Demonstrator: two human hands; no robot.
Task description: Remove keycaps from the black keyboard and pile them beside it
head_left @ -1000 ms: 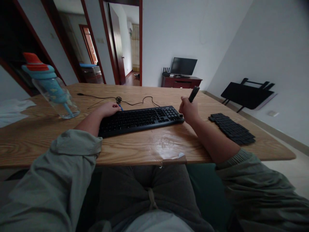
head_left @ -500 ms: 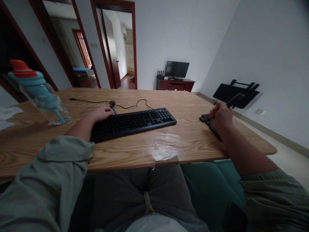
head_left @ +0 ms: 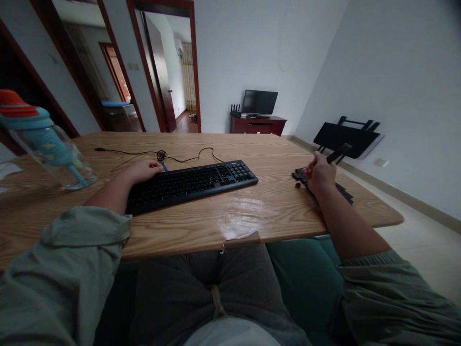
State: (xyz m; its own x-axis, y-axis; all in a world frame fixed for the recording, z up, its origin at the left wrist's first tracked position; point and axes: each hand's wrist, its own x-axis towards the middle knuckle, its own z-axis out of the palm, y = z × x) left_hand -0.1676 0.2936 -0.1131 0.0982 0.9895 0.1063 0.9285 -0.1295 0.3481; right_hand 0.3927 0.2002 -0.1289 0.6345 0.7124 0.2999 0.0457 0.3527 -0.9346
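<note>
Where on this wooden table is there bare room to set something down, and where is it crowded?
Free: the wood between the black keyboard and the pile of black keycaps, and the far half behind the black cable. Crowded: the right end, where the right hand holds a black tool, and the left by the clear blue-lidded bottle.

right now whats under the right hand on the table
Under the right hand lies a flat spread of black keycaps on the wooden table. The hand and wrist cover its middle, so that part is hidden. The hand holds a dark tool.
</note>
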